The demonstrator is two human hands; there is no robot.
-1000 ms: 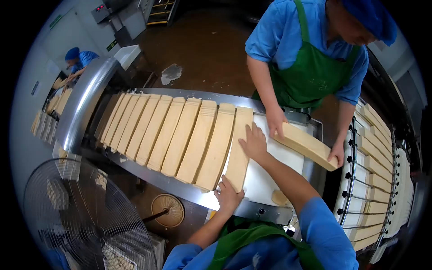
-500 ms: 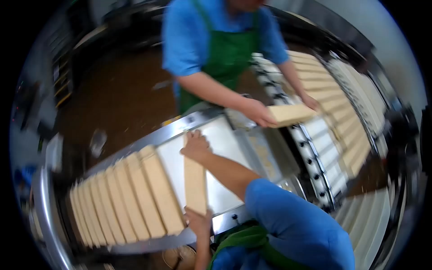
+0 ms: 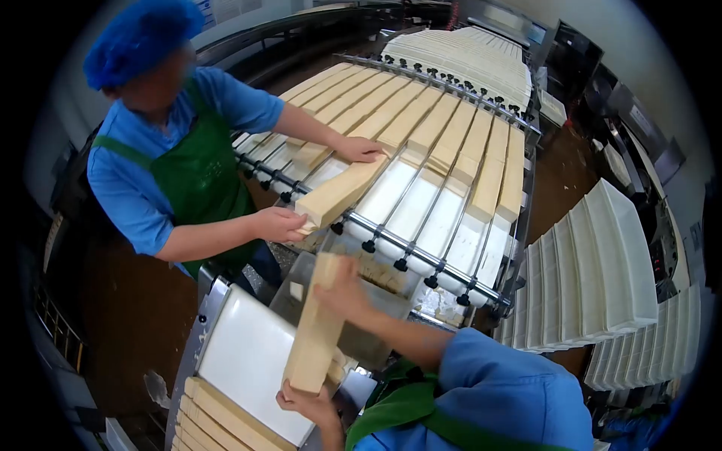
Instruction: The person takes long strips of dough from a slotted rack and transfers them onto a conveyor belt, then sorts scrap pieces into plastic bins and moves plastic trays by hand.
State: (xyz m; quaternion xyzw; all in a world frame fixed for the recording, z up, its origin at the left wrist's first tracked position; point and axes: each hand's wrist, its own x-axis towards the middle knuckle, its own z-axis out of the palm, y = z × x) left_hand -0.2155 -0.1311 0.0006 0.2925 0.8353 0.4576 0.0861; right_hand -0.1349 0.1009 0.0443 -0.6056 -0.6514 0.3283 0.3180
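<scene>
A long pale-yellow block, of a material I cannot make out, is held at a slant between my two hands. My right hand grips its far end, and my left hand is curled round the near end. The block is above the gap beside the white belt, with a grey bin below. Across from me, a co-worker in a blue cap and green apron holds a similar block by its ends, over the edge of a wide conveyor.
Rows of similar blocks lie on the wide conveyor, between thin metal rods. Its near metal bar carries black knobs. More blocks are lined up on the belt at lower left. Stacked white trays stand to the right.
My view has turned right toward the wide conveyor. The block in my hands has come off the white belt and over the bin. The co-worker's block has swung to a new angle.
</scene>
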